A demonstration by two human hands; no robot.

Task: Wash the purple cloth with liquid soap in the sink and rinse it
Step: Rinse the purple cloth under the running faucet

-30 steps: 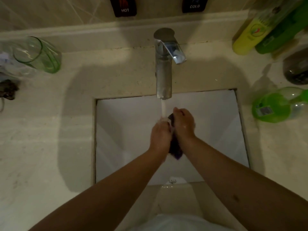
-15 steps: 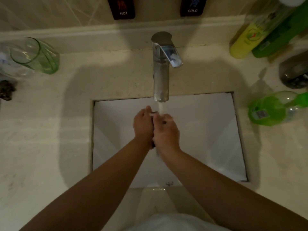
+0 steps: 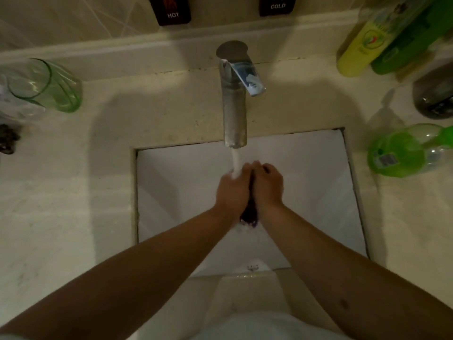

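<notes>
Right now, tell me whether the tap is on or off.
On. A white stream of water runs from the faucet spout onto the left hand, which presses the purple cloth against the right hand.

Purple cloth (image 3: 249, 215): dark, wet, bunched into a narrow wad, mostly hidden; only a strip and its near end show, hanging down over the middle of the sink. Sink (image 3: 171, 192): white rectangular basin set into a beige counter. Water stream (image 3: 236, 161): thin and white, falling from the chrome tap (image 3: 234, 114) at the far edge of the sink, just left of the cloth's far end. Liquid soap bottle (image 3: 402, 153): clear, green liquid, on its side, right of the sink.
</notes>
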